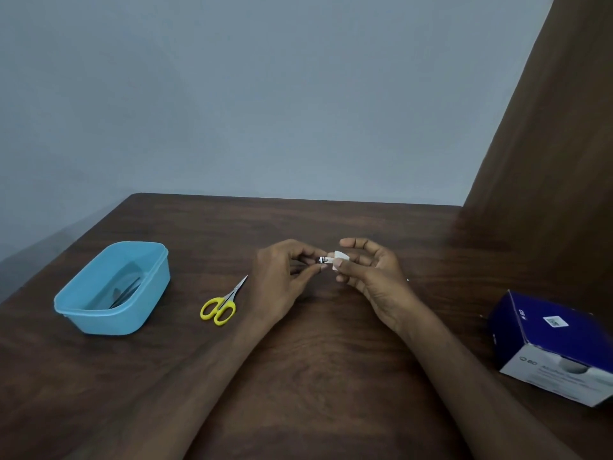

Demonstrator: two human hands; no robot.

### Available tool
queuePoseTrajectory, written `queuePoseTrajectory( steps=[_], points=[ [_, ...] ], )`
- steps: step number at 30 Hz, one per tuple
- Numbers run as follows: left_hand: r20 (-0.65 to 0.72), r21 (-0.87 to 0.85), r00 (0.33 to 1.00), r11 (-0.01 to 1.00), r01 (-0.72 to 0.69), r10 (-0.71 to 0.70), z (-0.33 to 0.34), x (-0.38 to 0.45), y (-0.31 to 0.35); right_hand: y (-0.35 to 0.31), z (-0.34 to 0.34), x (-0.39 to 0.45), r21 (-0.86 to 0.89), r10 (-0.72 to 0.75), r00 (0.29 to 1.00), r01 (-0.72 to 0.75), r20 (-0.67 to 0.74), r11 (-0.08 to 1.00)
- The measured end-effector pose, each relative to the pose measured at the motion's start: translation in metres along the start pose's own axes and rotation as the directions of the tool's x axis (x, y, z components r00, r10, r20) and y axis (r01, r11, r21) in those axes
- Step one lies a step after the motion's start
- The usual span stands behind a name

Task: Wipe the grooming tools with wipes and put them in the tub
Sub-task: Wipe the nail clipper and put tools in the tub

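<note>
My left hand (282, 277) pinches a small metal nail clipper (326, 259) above the middle of the table. My right hand (371, 270) holds a white wipe (340, 258) folded over the clipper's far end. Small scissors with yellow handles (220, 305) lie flat on the table to the left of my hands. At the far left stands a light blue plastic tub (109, 313) with a thin metal tool (127, 290) lying inside it.
The dark wooden table (315, 360) ends at a grey wall behind. A blue and white box of alcohol swabs (550, 346) sits at the right edge. A brown wooden panel (547, 144) rises at the back right.
</note>
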State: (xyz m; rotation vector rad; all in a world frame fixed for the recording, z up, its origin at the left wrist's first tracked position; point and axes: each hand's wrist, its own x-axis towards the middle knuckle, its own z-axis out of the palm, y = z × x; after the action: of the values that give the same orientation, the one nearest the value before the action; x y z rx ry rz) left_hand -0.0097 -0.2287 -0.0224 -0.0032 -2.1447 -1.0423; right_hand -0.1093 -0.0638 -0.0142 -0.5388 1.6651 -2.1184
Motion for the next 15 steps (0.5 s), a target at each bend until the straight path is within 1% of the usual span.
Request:
queuePoseTrajectory(
  steps=[2, 6, 9, 12, 15],
  points=[
    [-0.001, 0.004, 1.0, 1.0, -0.007, 0.007, -0.0005, 0.0004, 0.0004, -0.0009, 0.0002, -0.0014, -0.042, -0.006, 1.0, 0.006, 0.015, 0.999],
    [0.049, 0.055, 0.995, 0.995, -0.086, 0.083, -0.0007, -0.0006, 0.0019, 0.0001, 0.0018, -0.0039, -0.098, -0.007, 1.0, 0.008, 0.011, 0.995],
    [0.043, 0.032, 0.996, 0.997, -0.076, 0.074, -0.0015, -0.0005, 0.0001, -0.0015, 0.0025, -0.0042, -0.07, 0.005, 1.0, -0.004, 0.02, 0.998],
    [0.007, 0.022, 0.997, 0.997, -0.074, 0.074, 0.0, 0.0002, -0.0015, -0.0049, -0.0002, -0.003, -0.02, 0.035, 0.999, -0.035, 0.021, 0.999],
    [-0.006, 0.04, 0.996, 0.996, -0.085, 0.085, -0.0008, 0.0011, -0.0006, -0.0057, 0.0004, -0.004, -0.057, 0.023, 0.999, -0.021, 0.028, 0.998]
  ],
)
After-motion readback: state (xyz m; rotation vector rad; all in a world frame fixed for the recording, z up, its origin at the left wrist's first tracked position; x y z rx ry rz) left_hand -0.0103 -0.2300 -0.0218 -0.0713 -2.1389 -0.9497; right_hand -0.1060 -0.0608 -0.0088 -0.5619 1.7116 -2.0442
